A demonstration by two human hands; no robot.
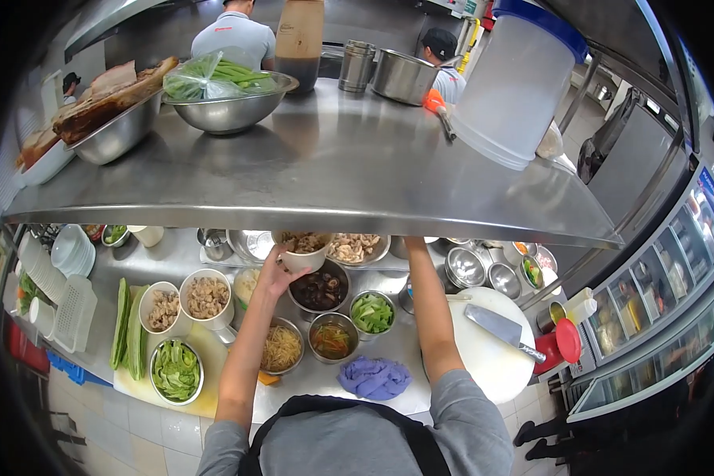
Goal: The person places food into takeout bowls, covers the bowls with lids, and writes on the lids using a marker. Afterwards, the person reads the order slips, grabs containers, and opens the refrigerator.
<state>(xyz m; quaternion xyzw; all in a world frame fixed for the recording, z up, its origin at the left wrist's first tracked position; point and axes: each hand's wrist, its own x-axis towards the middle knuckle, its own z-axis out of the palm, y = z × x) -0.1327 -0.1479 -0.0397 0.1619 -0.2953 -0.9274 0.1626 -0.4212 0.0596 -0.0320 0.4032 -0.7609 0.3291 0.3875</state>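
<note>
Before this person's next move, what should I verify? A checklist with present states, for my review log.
1. Left hand grips the raised cup of meat: ok.
2. Right hand's hold is visible: not ok, the shelf hides it.
3. Cup has clearance from the shelf edge: cannot tell from this angle.
4. Space directly below the cup in view is bare: not ok, dark food pieces are there.
5. Cleaver lies on the round board, not in either arm's grasp: ok.
6. Blue cloth lies outside the bowls: ok.
</note>
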